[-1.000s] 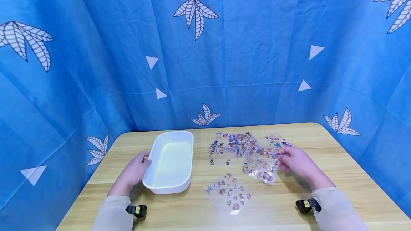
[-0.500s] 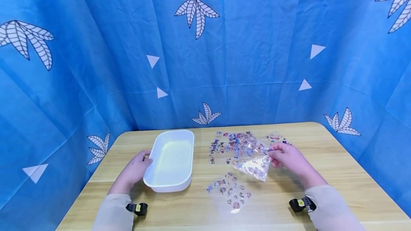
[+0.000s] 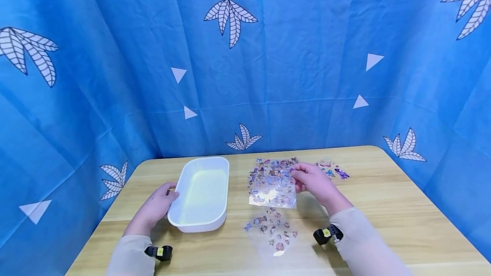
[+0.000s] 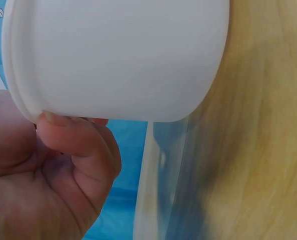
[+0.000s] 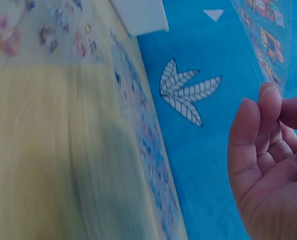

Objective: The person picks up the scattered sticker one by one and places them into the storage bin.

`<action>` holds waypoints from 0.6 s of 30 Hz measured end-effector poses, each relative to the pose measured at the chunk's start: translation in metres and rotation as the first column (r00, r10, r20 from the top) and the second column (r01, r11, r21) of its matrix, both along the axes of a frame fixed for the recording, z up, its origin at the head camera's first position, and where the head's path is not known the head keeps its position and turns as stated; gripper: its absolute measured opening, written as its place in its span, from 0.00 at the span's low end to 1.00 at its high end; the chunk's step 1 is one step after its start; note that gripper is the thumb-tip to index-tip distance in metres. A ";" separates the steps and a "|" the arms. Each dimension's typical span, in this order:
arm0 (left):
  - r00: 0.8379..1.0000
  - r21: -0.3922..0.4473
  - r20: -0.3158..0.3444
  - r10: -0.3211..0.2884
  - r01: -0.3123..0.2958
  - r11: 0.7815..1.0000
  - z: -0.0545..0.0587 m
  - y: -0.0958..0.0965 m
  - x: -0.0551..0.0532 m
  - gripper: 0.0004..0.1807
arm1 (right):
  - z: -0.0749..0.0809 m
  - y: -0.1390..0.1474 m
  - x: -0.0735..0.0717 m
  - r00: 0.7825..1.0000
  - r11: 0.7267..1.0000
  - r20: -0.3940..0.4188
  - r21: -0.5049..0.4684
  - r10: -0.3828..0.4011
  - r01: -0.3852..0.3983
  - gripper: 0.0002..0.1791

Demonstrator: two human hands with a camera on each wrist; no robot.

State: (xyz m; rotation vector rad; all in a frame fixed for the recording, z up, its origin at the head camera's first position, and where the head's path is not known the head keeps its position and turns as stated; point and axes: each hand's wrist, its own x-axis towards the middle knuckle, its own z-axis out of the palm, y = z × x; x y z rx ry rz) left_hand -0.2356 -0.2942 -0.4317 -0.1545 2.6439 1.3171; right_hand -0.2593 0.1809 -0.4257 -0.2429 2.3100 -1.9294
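Observation:
A white rectangular plastic tub (image 3: 199, 197) is at the left of the table, its open top facing up. My left hand (image 3: 155, 205) grips its left rim, with a fingertip pressed on the tub wall (image 4: 128, 65) in the left wrist view. Whether the tub's base touches the table I cannot tell. My right hand (image 3: 316, 184) pinches the right edge of a clear sticker sheet (image 3: 274, 198) printed with small colourful figures. In the right wrist view thumb and fingers meet at the held sheet's edge (image 5: 273, 47), and it hangs off the table.
More clear sticker sheets lie behind the held one, partly seen through it. Another sheet (image 3: 274, 235) lies nearer the front, and a smaller one (image 3: 337, 171) at the back right. A blue patterned cloth (image 3: 307, 67) stands around the wooden table (image 3: 383, 208).
My right hand has moved left with the pinched sheet, from the right side to over the other sheets. The sheet has turned straighter. My left hand and the tub stay in place.

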 end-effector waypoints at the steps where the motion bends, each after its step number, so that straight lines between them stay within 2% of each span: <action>1: 1.000 0.002 0.001 -0.002 0.002 1.000 0.000 0.000 0.000 0.27 | 0.001 -0.005 -0.002 1.000 1.000 0.009 -0.008 -0.007 0.007 0.10; 12: 1.000 0.013 -0.015 -0.017 0.017 1.000 0.000 -0.001 -0.002 0.28 | 0.006 -0.063 -0.020 0.999 0.993 0.050 -0.115 -0.009 0.014 0.09; 18: 1.000 0.010 -0.009 -0.018 0.018 1.000 -0.002 -0.003 -0.002 0.29 | 0.007 -0.098 -0.025 0.996 0.994 0.080 -0.105 0.033 -0.024 0.09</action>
